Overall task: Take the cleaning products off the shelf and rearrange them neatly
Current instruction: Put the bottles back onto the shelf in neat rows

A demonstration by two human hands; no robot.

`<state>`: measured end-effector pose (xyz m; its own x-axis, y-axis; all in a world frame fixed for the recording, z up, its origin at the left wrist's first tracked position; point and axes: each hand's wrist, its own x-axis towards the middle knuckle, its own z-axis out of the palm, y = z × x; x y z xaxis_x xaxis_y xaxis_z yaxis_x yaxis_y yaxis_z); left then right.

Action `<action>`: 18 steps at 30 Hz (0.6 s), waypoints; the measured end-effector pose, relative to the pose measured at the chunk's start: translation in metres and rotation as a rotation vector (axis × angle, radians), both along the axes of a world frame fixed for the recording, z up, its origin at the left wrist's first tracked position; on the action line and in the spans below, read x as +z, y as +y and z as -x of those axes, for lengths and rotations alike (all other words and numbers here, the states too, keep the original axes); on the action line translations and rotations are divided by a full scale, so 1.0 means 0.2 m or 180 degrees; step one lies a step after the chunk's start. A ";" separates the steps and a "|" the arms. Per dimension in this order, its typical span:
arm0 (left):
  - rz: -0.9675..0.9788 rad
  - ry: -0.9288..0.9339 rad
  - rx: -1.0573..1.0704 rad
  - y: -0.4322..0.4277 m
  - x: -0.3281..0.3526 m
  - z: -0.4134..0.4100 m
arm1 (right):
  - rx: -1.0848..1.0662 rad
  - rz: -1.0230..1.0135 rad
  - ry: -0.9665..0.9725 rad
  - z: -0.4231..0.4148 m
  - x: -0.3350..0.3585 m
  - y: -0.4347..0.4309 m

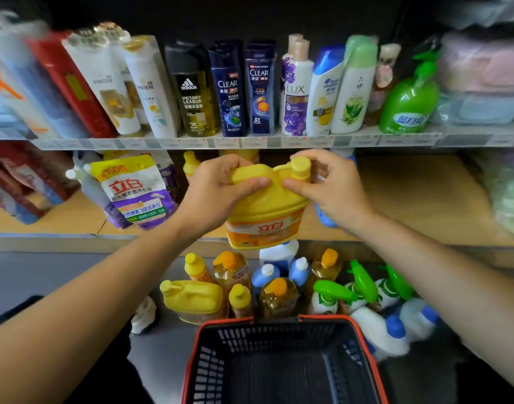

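Well: both arms stretched forward. Left hand (pixel 220 191) curled round handle of yellow jug (pixel 267 205); right hand (pixel 328 185) clamped on its shoulder beside cap. Jug held tilted in air before wooden shelf (pixel 410 199), above floor bottles (pixel 276 295). Jug label reads 立白; pouch (pixel 133 191) likewise, plus 150克. Upper shelf (pixel 250 141): Pantene (pixel 151 88), adidas Victory League (pixel 193 94), Clear (pixel 258 88), Lux (pixel 296 91).

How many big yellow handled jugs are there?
2. The held jug is gripped by the left hand and right hand. The second jug stands below, left of the bottles beyond the basket. Others may be hidden behind.
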<state>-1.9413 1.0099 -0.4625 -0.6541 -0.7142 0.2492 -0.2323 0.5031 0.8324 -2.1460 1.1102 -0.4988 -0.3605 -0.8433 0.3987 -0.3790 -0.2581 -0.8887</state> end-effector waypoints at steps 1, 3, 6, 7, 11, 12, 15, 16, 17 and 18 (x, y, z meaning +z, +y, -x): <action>-0.0028 0.0040 -0.0018 0.05 0.00 -0.02 | -0.0078 0.0011 -0.0077 -0.03 -0.02 0.06; -0.0204 0.0131 -0.0010 0.16 -0.04 -0.06 | -0.0120 -0.0029 -0.0272 -0.09 -0.06 0.17; -0.0773 0.0269 0.0028 0.30 -0.15 -0.13 | 0.0061 -0.0197 -0.0605 -0.16 -0.16 0.33; -0.0962 0.0323 -0.0005 0.34 -0.19 -0.14 | 0.0146 -0.0263 -0.0725 -0.18 -0.20 0.37; -0.1639 0.0457 -0.0029 0.43 -0.30 -0.16 | 0.0585 -0.0594 -0.1287 -0.17 -0.25 0.46; -0.1793 0.0480 -0.0059 0.44 -0.31 -0.15 | 0.0764 -0.0669 -0.1442 -0.15 -0.25 0.48; -0.2142 0.0623 -0.0276 0.45 -0.33 -0.15 | 0.1387 -0.0951 -0.1623 -0.05 -0.21 0.50; -0.2189 0.0645 -0.0353 0.45 -0.32 -0.15 | 0.1597 -0.1057 -0.1592 -0.02 -0.20 0.51; -0.2204 0.0642 -0.0424 0.44 -0.32 -0.15 | 0.1772 -0.1149 -0.1577 0.01 -0.18 0.51; -0.2219 0.0628 -0.0484 0.43 -0.31 -0.16 | 0.1908 -0.1217 -0.1614 0.03 -0.17 0.52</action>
